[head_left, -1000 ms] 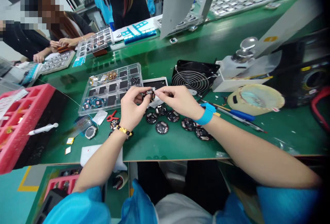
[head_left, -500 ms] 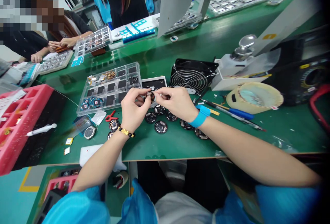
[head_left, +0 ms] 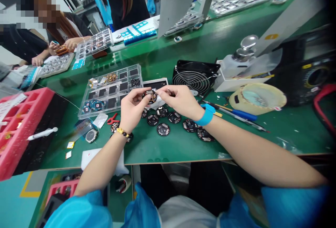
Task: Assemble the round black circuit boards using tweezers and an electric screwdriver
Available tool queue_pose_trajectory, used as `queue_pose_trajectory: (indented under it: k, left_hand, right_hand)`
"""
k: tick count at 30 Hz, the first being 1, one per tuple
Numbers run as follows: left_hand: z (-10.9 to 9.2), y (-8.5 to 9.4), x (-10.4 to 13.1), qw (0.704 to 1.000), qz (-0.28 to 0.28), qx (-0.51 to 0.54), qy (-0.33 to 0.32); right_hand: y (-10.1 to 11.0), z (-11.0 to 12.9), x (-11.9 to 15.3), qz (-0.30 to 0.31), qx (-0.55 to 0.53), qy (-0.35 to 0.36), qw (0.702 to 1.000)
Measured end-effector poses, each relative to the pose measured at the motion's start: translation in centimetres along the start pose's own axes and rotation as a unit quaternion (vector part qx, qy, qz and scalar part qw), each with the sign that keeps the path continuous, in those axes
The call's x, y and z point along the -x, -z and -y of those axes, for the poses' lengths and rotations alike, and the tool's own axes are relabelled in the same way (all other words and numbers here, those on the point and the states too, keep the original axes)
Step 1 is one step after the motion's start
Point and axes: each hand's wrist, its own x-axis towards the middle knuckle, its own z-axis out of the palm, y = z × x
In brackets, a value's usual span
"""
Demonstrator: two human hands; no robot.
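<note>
Left hand (head_left: 133, 108) pinching a round circuit board (head_left: 151, 97), component face toward the wearer (head_left: 181, 212), beside right hand (head_left: 181, 99), grip unclear

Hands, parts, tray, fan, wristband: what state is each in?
Left hand, closed on round part.
Round part, held off the green bench.
Right hand, curled beside it, grip unclear.
Loose round parts, lying on the bench.
Clear tray, open, partly filled.
Black fan, spinning or not unclear.
Blue wristband, on right wrist.

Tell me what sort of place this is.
Probably an electronics assembly workshop: round circuit-like parts on a green bench, a clear compartment tray of small pieces, and a co-worker's hands opposite.
</note>
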Motion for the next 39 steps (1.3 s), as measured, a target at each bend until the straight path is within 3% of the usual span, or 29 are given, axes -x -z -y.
queue_pose_trajectory:
  k: [9, 14, 27, 34, 39]
  left_hand:
    - [0.2, 0.5, -0.4, 0.998, 0.038, 0.037, 0.024]
    - [0.3, 0.6, -0.6, 0.995, 0.064, 0.057, 0.053]
    - [0.5, 0.8, -0.8, 0.993, 0.068, 0.048, 0.08]
    - [0.3, 0.9, -0.9, 0.99, 0.079, 0.066, 0.101]
    - [-0.1, 1.0, -0.7, 0.996, 0.051, 0.04, 0.065]
  right_hand:
    - [0.5, 0.1, -0.3, 0.037, -0.042, -0.032, 0.998]
    - [0.7, -0.1, -0.3, 0.042, 0.002, -0.019, 0.999]
    - [0.7, -0.4, 0.0, 0.033, 0.103, 0.022, 0.994]
    - [0.8, -0.7, 0.3, 0.031, 0.177, 0.081, 0.98]
    - [1.2, -0.5, 0.4, 0.045, 0.221, 0.138, 0.964]
